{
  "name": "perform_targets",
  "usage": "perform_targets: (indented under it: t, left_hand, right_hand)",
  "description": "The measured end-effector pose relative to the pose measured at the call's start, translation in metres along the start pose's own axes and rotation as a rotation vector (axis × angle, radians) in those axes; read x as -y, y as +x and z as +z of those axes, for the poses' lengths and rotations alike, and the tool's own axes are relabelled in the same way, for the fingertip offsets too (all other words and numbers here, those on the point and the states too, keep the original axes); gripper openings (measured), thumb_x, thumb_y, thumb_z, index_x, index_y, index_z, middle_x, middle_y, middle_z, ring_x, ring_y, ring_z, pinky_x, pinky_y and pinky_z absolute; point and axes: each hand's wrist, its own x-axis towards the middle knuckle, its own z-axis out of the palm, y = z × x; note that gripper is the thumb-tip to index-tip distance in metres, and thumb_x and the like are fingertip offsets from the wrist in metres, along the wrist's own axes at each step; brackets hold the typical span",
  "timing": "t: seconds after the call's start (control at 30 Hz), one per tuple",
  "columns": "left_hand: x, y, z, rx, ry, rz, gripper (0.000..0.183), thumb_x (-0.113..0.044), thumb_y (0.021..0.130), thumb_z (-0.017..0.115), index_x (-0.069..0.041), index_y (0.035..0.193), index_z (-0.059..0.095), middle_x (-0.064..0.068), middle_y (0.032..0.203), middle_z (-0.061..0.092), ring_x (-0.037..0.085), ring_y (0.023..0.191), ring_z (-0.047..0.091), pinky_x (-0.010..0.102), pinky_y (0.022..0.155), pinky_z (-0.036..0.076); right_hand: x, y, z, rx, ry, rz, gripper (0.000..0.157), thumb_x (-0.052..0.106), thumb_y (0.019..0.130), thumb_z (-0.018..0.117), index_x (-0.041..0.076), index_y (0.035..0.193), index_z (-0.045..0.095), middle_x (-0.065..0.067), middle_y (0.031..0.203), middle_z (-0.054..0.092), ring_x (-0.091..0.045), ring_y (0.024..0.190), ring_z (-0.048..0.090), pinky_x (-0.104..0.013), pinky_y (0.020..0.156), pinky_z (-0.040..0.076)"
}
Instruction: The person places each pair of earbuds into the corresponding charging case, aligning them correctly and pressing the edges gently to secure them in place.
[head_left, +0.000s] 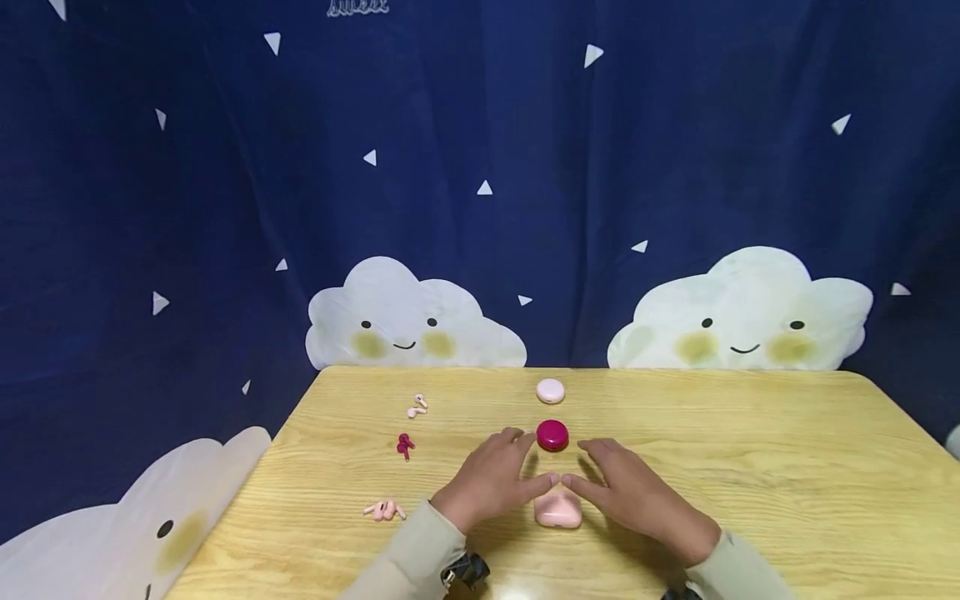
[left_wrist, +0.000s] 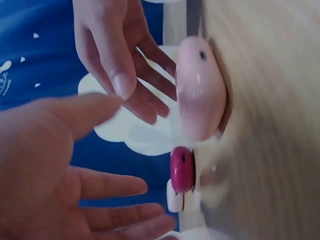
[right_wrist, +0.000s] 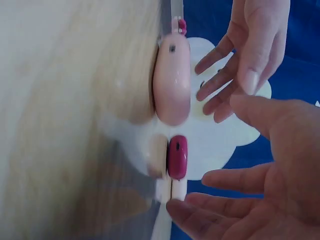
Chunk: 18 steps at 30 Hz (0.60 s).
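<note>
Both hands hover around a column of three earbud cases. The nearest is a glossy light pink rounded-square case (head_left: pixel 558 510), its upper edge overlapped by the thumbs in the head view. Beyond it lies a round magenta case (head_left: pixel 552 435), between the fingertips of the two hands. A round pale pink case (head_left: pixel 551 390) sits farthest back. My left hand (head_left: pixel 495 472), fingers spread, holds nothing. Opposite it, my right hand (head_left: pixel 637 492) is spread too, with nothing in its grasp. The thumb tips come close together over the light pink case (left_wrist: pixel 200 92), which appears closed.
Left of the cases lie three groups of loose earbuds on the wooden table (head_left: pixel 750 467): pale pink (head_left: pixel 418 407) at the back, magenta (head_left: pixel 405 447) in the middle, light pink (head_left: pixel 384 510) in front. A dark blue curtain (head_left: pixel 480 125) with clouds hangs behind the table's far edge.
</note>
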Motion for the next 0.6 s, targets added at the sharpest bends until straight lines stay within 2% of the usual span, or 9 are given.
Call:
perform_targets:
  t: [0.1,0.2,0.27,0.37,0.43,0.6]
  left_hand:
    - [0.001,-0.001,0.0,-0.015,-0.045,-0.002,0.056,-0.048,0.088,0.064,-0.005,0.124,0.063,0.008,0.109,0.065,0.019,0.095,0.061,0.032,0.082,0.05]
    - [0.002,-0.003,0.002,-0.003,-0.142,-0.01,0.044,-0.039,0.085,0.072,-0.006,0.114,0.069,0.004,0.094,0.067,0.013,0.084,0.061,0.027,0.073,0.049]
    - [0.002,-0.004,0.004,0.007,-0.175,0.005,0.039,-0.035,0.083,0.074,-0.008,0.11,0.07,0.001,0.088,0.067,0.009,0.079,0.059,0.024,0.069,0.047]
    - [0.002,-0.005,0.006,0.029,-0.191,0.035,0.034,-0.029,0.082,0.077,-0.008,0.107,0.071,-0.004,0.08,0.066,0.005,0.074,0.058,0.02,0.067,0.046]
    - [0.002,-0.006,0.008,0.035,-0.182,0.049,0.031,-0.027,0.081,0.077,-0.009,0.106,0.071,-0.008,0.076,0.064,0.002,0.071,0.056,0.018,0.066,0.045]
    - [0.002,-0.008,0.01,0.038,-0.201,0.044,0.026,-0.022,0.081,0.078,-0.011,0.104,0.072,-0.01,0.075,0.065,0.001,0.07,0.057,0.017,0.066,0.044]
  right_hand:
    - [0.001,0.002,0.002,0.003,0.043,-0.019,0.052,0.039,0.089,0.067,-0.006,0.114,0.061,-0.007,0.091,0.062,-0.019,0.083,0.058,-0.034,0.072,0.049]
    - [0.001,0.002,0.003,0.038,0.06,-0.041,0.037,0.036,0.088,0.069,0.0,0.098,0.065,0.001,0.07,0.049,-0.009,0.066,0.044,-0.025,0.058,0.039]
    - [0.001,0.002,0.004,0.062,0.072,-0.052,0.031,0.033,0.087,0.07,0.003,0.093,0.065,0.003,0.067,0.046,-0.008,0.063,0.041,-0.023,0.056,0.035]
    - [0.002,0.001,0.005,0.099,0.094,-0.065,0.027,0.029,0.085,0.072,0.004,0.091,0.065,0.004,0.07,0.048,-0.008,0.065,0.044,-0.023,0.057,0.038]
    - [0.002,0.0,0.006,0.121,0.112,-0.066,0.028,0.028,0.084,0.073,0.003,0.096,0.067,0.004,0.074,0.052,-0.009,0.068,0.047,-0.023,0.059,0.041]
    - [0.005,-0.002,0.009,0.153,0.138,-0.055,0.029,0.03,0.084,0.074,0.004,0.096,0.068,0.004,0.073,0.052,-0.007,0.067,0.046,-0.023,0.058,0.04]
